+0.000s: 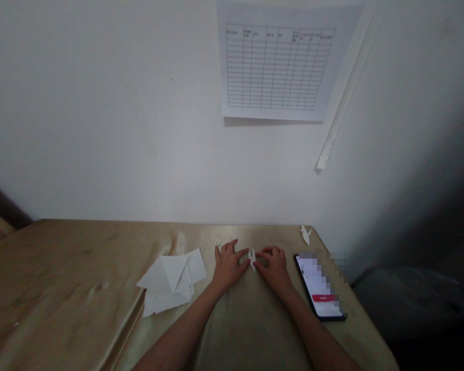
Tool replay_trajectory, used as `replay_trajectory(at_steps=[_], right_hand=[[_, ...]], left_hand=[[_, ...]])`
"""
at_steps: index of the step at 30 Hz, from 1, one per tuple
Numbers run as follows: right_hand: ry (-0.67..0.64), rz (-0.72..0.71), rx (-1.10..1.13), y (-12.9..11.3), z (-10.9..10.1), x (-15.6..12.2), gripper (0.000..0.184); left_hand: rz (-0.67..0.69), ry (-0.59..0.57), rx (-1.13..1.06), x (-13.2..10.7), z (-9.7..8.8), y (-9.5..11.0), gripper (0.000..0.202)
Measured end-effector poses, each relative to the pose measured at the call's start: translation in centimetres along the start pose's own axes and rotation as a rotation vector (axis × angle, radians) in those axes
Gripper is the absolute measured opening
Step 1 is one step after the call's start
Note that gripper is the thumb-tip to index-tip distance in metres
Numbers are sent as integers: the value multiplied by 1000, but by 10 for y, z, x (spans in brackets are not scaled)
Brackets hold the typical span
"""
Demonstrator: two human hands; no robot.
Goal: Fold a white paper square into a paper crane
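Observation:
A small folded piece of white paper (252, 259), with two narrow points sticking up, is held between my two hands over the table. My left hand (229, 263) pinches its left side with thumb and index finger, the other fingers spread. From the right, my right hand (272, 264) grips the opposite side between thumb and index finger, its remaining fingers curled. The fingertips hide part of the paper's edges.
Left of my hands lies a loose pile of white paper sheets (170, 281). To the right, a phone (319, 288) lies with its screen lit. A folded paper bird (305, 235) sits at the table's (81, 278) back right corner, near the wall.

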State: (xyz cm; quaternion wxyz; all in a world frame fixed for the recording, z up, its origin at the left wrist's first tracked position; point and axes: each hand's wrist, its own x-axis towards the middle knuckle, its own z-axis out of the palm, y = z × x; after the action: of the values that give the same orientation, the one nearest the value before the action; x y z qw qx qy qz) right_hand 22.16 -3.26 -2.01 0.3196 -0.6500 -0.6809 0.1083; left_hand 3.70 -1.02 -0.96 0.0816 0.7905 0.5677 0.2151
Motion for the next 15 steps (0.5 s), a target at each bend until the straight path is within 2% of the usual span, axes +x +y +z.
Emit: replay_trajectory(at_steps=[7,15], right_hand=[[27,15,80,2,2,1,26],[67,-13,193,5,5,3,18]], left_hand=[[-26,-15,-96,2,-7,1,38],[44,62,-248,4,-4,-4,29]])
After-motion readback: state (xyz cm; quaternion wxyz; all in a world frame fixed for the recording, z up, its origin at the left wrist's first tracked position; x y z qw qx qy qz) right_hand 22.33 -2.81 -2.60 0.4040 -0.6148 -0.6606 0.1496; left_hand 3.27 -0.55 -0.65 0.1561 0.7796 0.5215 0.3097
